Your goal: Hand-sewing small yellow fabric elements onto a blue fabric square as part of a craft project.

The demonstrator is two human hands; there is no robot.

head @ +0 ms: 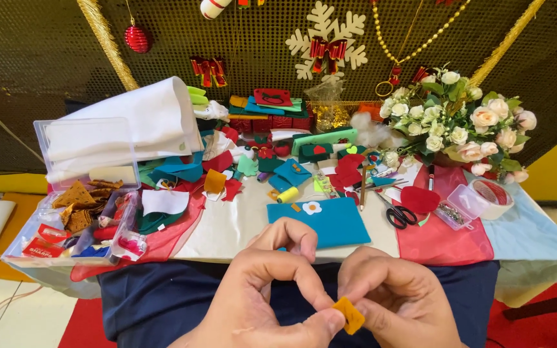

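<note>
Orange felt piece (pixel 349 315) sits low, in front of the worktop (pixel 240 225), pinched between both hands. Left hand (pixel 259 303) grip is closed on it; right hand (pixel 388 299) pinches it too. Best to hold it flat and steady.

left hand (pixel 262 293): wrist cut off by the frame's bottom edge.
right hand (pixel 391 299): lower part runs off the bottom edge.
orange felt piece (pixel 349 314): partly covered by the pinching fingertips.
small clear box (pixel 462 205), right of frame: contents too small to tell.
tabletop (pixel 240 225): near edge hidden behind both hands.
</note>
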